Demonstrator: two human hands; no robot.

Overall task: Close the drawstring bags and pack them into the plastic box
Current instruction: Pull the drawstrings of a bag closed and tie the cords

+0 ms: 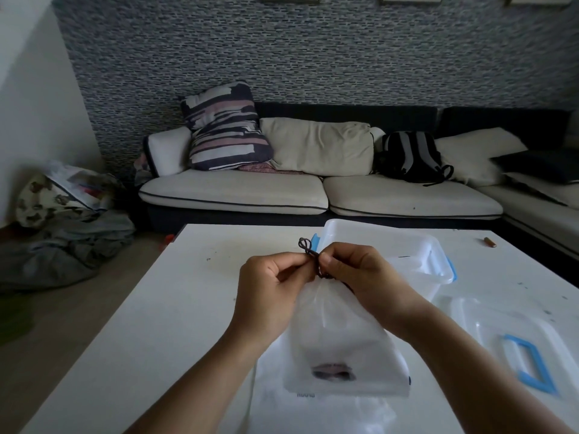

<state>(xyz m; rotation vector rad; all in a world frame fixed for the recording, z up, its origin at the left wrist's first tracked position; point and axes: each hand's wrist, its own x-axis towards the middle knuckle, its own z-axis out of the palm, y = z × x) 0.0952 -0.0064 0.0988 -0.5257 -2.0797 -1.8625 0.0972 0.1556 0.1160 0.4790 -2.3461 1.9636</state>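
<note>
Pinching the dark drawstring (pixel 308 250) with both my hands.
My left hand (pixel 271 286) and right hand (pixel 360 277) hold the cord above the white drawstring bag (pixel 341 346), which stands on the table (pixel 175 308) before the plastic box (pixel 407 245).

Drawstring bag (pixel 341 339) being held above the table, plastic box (pixel 407 252) standing open behind it.

The bag is showing as a translucent white pouch, its neck gathering tight at the top where a dark cord (pixel 308 250) is looping out in a small bow-like knot; its body is hanging down and toward the camera, with something dark and pinkish showing faintly through near the bottom. A second flat white bag (pixel 313 405) is lying on the table beneath it. The box, clear with blue latches, is sitting just behind the bag, mouth up. Its lid (pixel 513 343), clear with a blue handle, is lying flat to the right, apart from the box.
</note>
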